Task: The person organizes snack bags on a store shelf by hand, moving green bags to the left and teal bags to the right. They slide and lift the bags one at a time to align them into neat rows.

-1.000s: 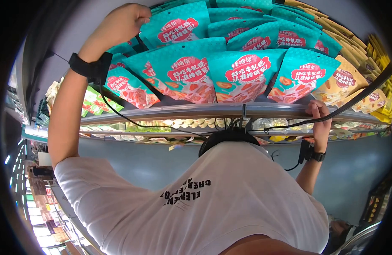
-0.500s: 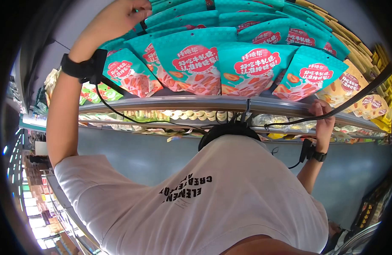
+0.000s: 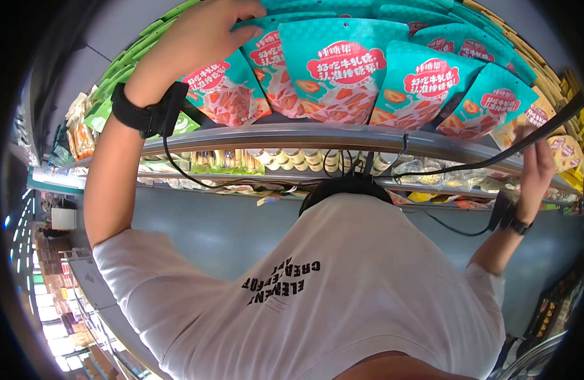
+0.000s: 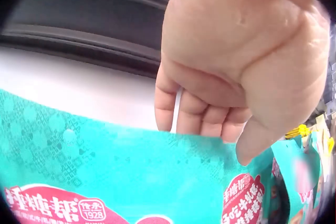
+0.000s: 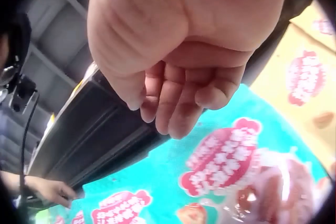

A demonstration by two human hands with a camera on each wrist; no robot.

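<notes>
In the head view my left hand point(image 3: 209, 41) is over the left end of a row of teal bags point(image 3: 342, 76), thumb and fingers apart. The left wrist view shows that hand point(image 4: 241, 61) at the top edge of a teal bag point(image 4: 142, 166); its fingertips are hidden behind the edge, its thumb in front. My right hand point(image 3: 537, 168) is at the shelf's right front edge, beside tan bags. In the right wrist view its fingers point(image 5: 181, 108) curl loosely with nothing in them, over a teal bag point(image 5: 273, 124).
Green packages point(image 3: 130, 54) stand left of the teal rows, tan bags point(image 3: 537, 116) and yellow packages on the right. A metal shelf rail point(image 3: 304, 139) runs along the front, with jars point(image 3: 294, 158) on a lower shelf. A black cable point(image 3: 545, 132) crosses before my right hand.
In the head view the teal bags have shifted right and green packages have appeared at the left. My left hand has moved right and its fingers have spread; my right hand has moved right.
</notes>
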